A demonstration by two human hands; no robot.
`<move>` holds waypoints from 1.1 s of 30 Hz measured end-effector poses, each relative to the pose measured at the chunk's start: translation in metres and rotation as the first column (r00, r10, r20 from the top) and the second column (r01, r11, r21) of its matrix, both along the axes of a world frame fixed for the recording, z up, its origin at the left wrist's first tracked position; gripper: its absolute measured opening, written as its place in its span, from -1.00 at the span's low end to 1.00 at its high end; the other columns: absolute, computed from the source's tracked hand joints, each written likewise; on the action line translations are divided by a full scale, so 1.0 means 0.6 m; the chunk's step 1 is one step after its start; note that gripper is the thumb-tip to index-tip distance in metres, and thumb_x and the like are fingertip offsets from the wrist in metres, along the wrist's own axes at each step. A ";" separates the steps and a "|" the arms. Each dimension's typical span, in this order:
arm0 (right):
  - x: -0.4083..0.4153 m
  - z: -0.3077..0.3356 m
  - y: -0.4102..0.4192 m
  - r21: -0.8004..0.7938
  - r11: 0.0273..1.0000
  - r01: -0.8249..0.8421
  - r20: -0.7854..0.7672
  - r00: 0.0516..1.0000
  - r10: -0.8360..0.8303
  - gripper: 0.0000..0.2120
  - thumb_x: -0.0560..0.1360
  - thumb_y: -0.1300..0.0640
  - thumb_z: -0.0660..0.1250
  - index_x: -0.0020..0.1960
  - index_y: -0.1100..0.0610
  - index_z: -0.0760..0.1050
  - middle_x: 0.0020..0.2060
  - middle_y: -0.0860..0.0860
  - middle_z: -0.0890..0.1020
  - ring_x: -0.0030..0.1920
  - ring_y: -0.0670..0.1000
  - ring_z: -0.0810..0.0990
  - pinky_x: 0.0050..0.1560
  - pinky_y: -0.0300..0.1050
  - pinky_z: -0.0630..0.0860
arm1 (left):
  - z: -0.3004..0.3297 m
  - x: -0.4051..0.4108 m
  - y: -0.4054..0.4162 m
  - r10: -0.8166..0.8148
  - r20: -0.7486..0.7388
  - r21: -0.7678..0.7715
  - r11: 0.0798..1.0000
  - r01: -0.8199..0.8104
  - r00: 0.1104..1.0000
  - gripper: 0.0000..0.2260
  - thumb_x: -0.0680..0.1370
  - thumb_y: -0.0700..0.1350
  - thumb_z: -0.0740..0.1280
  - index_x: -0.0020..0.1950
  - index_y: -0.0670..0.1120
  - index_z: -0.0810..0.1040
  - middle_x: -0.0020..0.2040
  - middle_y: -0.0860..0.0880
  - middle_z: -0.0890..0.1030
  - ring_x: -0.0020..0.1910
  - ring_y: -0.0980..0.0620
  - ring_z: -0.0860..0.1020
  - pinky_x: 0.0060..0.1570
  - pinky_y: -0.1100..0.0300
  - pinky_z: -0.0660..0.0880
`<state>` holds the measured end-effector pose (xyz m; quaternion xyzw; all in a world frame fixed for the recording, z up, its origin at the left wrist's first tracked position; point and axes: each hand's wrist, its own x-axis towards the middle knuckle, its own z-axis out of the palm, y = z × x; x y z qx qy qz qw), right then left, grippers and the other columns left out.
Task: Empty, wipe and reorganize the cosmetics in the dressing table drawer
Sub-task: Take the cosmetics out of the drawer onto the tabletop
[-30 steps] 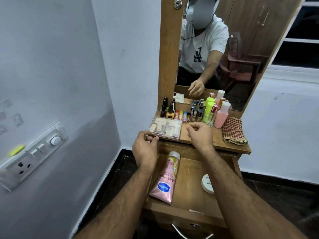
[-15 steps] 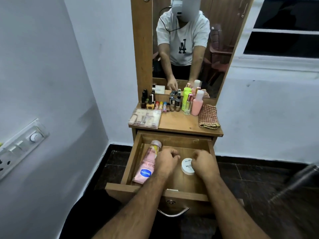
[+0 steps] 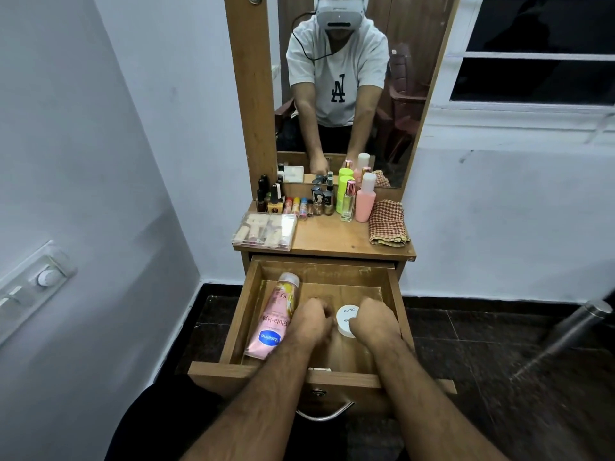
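Both bare forearms reach forward and down, side by side. The left hand (image 3: 311, 322) and right hand (image 3: 374, 322) are knuckles-up with fingers curled under, close together but apart.

I see pale blue-white walls (image 3: 116, 134) and a dark tiled floor (image 3: 499, 344). Wooden-framed mirror (image 3: 416, 94) stands against the back wall. Dark window (image 3: 539, 78) at right. Switch panel (image 3: 36, 287) on left wall. Lighting dim, even.
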<state>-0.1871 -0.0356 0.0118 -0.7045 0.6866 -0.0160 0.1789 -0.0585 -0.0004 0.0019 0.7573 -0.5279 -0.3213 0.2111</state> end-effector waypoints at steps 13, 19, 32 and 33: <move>-0.011 -0.010 -0.020 0.094 0.994 0.063 0.337 0.937 -0.092 -0.73 0.47 0.13 0.46 0.13 0.22 0.62 0.06 0.11 0.68 0.02 0.09 0.64 -0.16 -0.13 0.49 | -0.014 0.009 -0.014 0.047 -0.152 -0.055 0.997 -0.056 0.987 -0.81 0.50 -0.18 0.44 0.10 -0.12 0.65 -0.06 -0.09 0.71 -0.10 -0.11 0.68 0.00 -0.02 0.62; -0.009 -0.014 -0.023 0.096 0.991 0.093 0.558 0.820 -0.131 -0.78 0.42 0.20 0.50 0.01 0.09 0.52 -0.03 0.06 0.63 -0.06 0.10 0.64 -0.05 0.07 0.64 | -0.013 0.017 -0.016 0.140 -0.306 -0.113 0.977 -0.182 0.942 -0.80 0.52 -0.23 0.43 0.14 -0.17 0.62 -0.08 -0.09 0.68 -0.34 0.04 0.59 -0.24 0.19 0.56; 0.038 0.065 -0.016 0.065 0.996 0.059 0.911 0.403 -0.083 -0.81 0.46 0.31 0.47 0.06 0.26 0.59 -0.09 0.20 0.71 -0.22 -0.01 0.64 -0.39 -0.25 0.54 | 0.048 0.072 0.012 0.220 -0.563 -0.365 0.799 -0.478 0.797 -0.78 0.46 -0.14 0.51 0.10 -0.09 0.69 -0.06 0.03 0.71 -0.03 0.10 0.66 -0.11 0.29 0.58; 0.054 0.078 -0.021 0.058 0.996 0.063 0.921 0.383 -0.078 -0.83 0.46 0.31 0.47 0.04 0.26 0.58 -0.11 0.17 0.71 -0.23 -0.02 0.65 -0.39 -0.25 0.54 | 0.060 0.083 0.009 0.229 -0.571 -0.375 0.782 -0.498 0.788 -0.78 0.46 -0.12 0.51 0.10 -0.07 0.69 -0.06 0.03 0.72 -0.03 0.08 0.66 -0.06 0.18 0.61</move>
